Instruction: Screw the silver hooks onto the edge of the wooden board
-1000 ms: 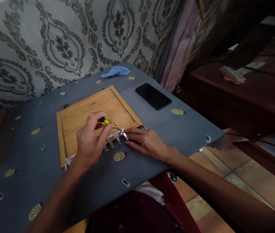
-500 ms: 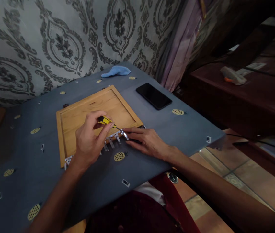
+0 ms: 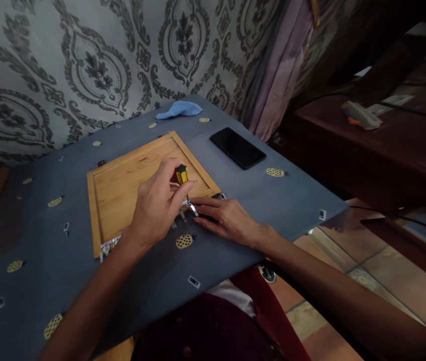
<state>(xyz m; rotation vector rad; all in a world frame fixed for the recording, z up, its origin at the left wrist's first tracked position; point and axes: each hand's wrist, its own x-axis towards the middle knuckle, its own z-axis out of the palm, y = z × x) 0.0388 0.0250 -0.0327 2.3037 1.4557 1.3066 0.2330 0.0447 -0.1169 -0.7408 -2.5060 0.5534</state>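
A wooden framed board [image 3: 130, 180] lies on a grey-blue patterned tablecloth [image 3: 235, 200]. A silver metal strip with hooks [image 3: 113, 243] runs along the board's near edge. My left hand [image 3: 158, 203] is closed around a small yellow-and-black screwdriver [image 3: 181, 175], held nearly upright with its tip at the strip's right end. My right hand [image 3: 224, 218] lies flat on the cloth, its fingertips pressed on the strip's right end beside the screwdriver tip.
A black phone [image 3: 238, 148] lies right of the board. A blue cloth [image 3: 178, 110] sits at the table's far edge by the patterned wall. The table's right edge drops to a tiled floor [image 3: 348, 271]; a dark wooden bench [image 3: 378, 145] stands beyond.
My left hand has shifted right and tipped the screwdriver from a slant to nearly upright over the strip's right end. My right hand has stayed put.
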